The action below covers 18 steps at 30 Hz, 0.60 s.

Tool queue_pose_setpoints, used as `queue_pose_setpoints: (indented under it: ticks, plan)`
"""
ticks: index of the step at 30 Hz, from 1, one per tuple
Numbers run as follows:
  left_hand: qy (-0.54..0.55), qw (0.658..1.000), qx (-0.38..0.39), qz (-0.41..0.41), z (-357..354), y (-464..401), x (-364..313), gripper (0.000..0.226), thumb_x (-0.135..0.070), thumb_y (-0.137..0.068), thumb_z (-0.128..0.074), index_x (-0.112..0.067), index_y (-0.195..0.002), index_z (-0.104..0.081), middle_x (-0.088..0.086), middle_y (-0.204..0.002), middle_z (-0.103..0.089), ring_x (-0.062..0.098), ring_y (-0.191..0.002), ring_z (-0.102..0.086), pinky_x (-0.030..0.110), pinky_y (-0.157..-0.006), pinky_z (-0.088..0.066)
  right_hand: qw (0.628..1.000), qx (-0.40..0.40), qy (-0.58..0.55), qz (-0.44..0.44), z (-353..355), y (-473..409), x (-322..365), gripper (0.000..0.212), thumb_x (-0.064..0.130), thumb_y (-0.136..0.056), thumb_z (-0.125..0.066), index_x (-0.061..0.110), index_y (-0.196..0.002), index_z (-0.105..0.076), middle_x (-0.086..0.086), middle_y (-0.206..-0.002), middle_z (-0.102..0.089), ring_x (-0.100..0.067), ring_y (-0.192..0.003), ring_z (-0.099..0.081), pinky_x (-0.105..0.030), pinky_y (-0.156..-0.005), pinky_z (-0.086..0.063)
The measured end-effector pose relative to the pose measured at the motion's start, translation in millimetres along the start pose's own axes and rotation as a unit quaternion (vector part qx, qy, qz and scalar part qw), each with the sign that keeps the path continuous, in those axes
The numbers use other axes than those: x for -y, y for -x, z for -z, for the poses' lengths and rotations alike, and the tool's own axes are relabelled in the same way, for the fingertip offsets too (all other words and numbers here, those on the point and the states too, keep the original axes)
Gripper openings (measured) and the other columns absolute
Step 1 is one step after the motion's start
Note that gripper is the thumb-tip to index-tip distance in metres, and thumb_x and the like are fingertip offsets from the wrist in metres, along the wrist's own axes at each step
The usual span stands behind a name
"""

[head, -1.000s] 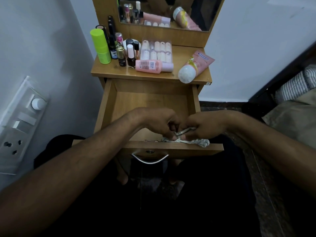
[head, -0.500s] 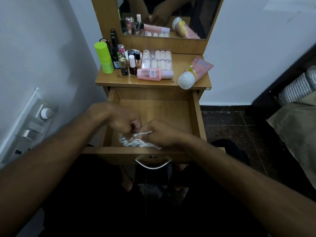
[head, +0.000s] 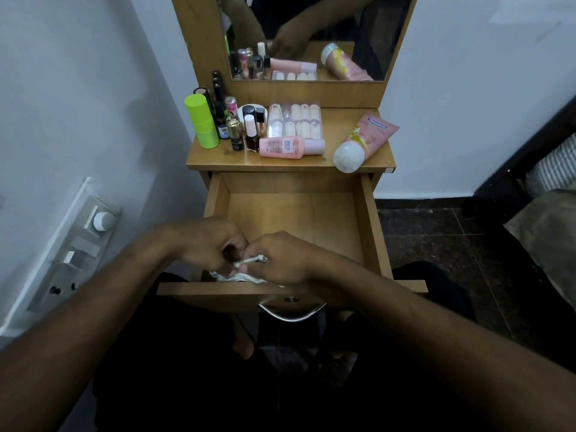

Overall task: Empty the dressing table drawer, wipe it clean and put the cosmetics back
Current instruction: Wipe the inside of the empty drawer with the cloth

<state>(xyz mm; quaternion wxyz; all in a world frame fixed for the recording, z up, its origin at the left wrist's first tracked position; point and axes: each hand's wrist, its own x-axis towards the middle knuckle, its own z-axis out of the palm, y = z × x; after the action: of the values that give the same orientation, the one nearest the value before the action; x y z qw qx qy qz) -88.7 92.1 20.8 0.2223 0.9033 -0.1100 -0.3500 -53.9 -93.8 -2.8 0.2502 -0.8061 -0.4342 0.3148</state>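
The wooden drawer (head: 369,219) stands pulled out with nothing but a white cloth (head: 240,275) in it. My left hand (head: 208,244) and my right hand (head: 280,257) meet over the drawer's front left part, both gripping the bunched cloth. On the dressing table top (head: 333,126) stand the cosmetics: a green bottle (head: 201,121), several small bottles (head: 240,129), a clear nail set box (head: 294,120), a pink bottle (head: 288,147) lying flat and a pink tube (head: 364,140) on its side.
A mirror (head: 311,35) rises behind the table top. A switch panel (head: 78,244) is fixed to the white wall on the left. Dark tiled floor (head: 436,232) and bedding (head: 551,213) lie to the right. The drawer handle (head: 291,311) faces me.
Both hands with the cloth have shifted from the drawer's front right to its front left. The view has tilted so that more of the mirror shows.
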Motion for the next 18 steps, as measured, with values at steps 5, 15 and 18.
queue_pose_setpoints:
  ticks: [5, 15, 18]
  plan:
    - [0.031, 0.999, -0.025, -0.036, -10, -18, -9, 0.007, -0.017, -0.087, -0.076, -0.018, -0.091, -0.071, -0.004, -0.084, -0.072, 0.012, -0.077, -0.066, 0.031, -0.069, -0.051, 0.998, 0.050, -0.021, -0.035, 20, 13, -18, 0.022, 0.037, -0.101, -0.056, 0.020, -0.099, -0.071, 0.004, -0.089, -0.068, -0.009, -0.077, -0.062, -0.027, -0.066, -0.046]
    - [0.084, 0.980, -0.113, -0.138, -38, -68, -73, 0.012, -0.013, -0.087, -0.072, -0.012, -0.099, -0.071, 0.002, -0.088, -0.070, 0.015, -0.080, -0.066, 0.038, -0.073, -0.054, 0.987, 0.096, 0.071, -0.111, 63, 80, -54, 0.014, 0.030, -0.102, -0.054, 0.027, -0.095, -0.066, 0.011, -0.087, -0.061, -0.007, -0.076, -0.058, -0.023, -0.066, -0.041]
    - [0.045, 0.977, -0.120, -0.169, -39, -94, -106, 0.019, -0.014, -0.085, -0.074, -0.012, -0.103, -0.069, 0.003, -0.090, -0.070, 0.019, -0.081, -0.066, 0.047, -0.075, -0.056, 0.976, 0.052, 0.148, -0.152, 70, 108, -62, 0.018, 0.030, -0.100, -0.058, 0.022, -0.106, -0.072, 0.011, -0.088, -0.064, -0.005, -0.076, -0.059, -0.019, -0.062, -0.038]
